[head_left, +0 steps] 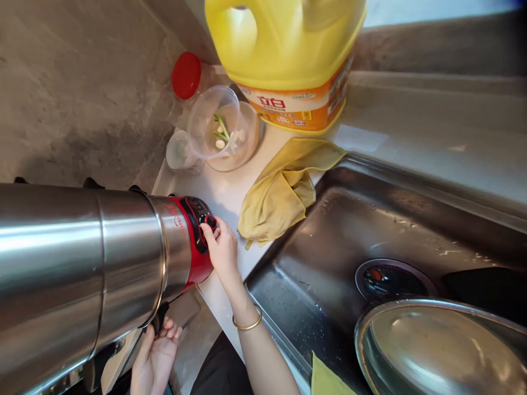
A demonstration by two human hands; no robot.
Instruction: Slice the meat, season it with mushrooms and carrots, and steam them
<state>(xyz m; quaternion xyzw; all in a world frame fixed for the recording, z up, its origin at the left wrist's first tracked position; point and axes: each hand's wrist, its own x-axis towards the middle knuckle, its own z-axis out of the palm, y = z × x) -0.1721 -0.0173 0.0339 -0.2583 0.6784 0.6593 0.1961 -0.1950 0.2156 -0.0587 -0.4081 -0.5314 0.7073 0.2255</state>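
A tall stainless-steel electric pot (127, 247) with a red base (201, 266) fills the left side. On its base is a dark control panel (197, 208) with a round knob (211, 221). My right hand (222, 247), with a gold bangle at the wrist, pinches this knob between thumb and fingers. Lower down, my left hand (156, 351) is palm up at the pot's side, its thumb and curled fingers around a black handle (161, 317). A crumpled yellow cloth (280, 197) lies right of the pot, on the counter by the sink.
Clear plastic tubs (197, 148) with garlic cloves and green scallion (222, 129) stand behind, near a red lid (186, 75). A yellow detergent jug (284, 60) stands at the back. The steel sink (288, 291) on the right holds a metal basin (444, 345) near its drain (391, 280).
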